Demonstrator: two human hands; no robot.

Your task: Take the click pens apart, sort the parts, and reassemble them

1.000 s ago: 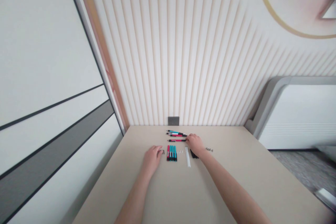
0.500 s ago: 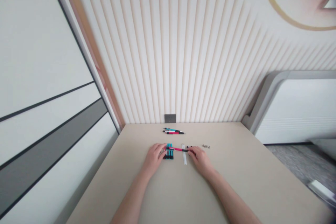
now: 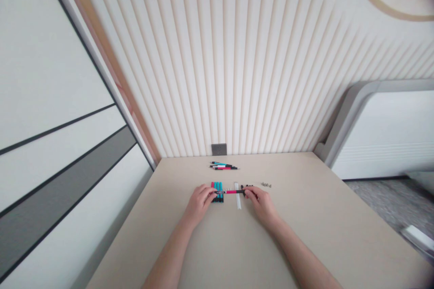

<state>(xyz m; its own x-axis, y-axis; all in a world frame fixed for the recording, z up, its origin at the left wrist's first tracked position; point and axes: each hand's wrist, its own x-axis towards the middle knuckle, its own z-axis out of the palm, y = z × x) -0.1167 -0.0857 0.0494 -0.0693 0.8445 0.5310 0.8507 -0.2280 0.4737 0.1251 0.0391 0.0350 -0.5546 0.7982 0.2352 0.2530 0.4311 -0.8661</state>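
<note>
A pink pen (image 3: 231,192) with black ends is held level between both hands, just above the beige table (image 3: 305,216). My left hand (image 3: 199,201) pinches its left end and my right hand (image 3: 260,201) pinches its right end. Under the pen lies a row of short teal and pink pen barrels (image 3: 217,186) with black tips. Thin white refills (image 3: 237,201) lie beside them, pointing away from me.
Three assembled pens (image 3: 223,166) lie near the table's far edge, below a grey wall socket (image 3: 219,149). Small grey parts (image 3: 266,184) sit to the right of my right hand. A ribbed wall rises behind; a white padded piece of furniture (image 3: 383,131) stands at the right.
My right hand took a pink pen from the far pile and drew it toward me. My left hand closed on its other end. The camera tilted slightly.
</note>
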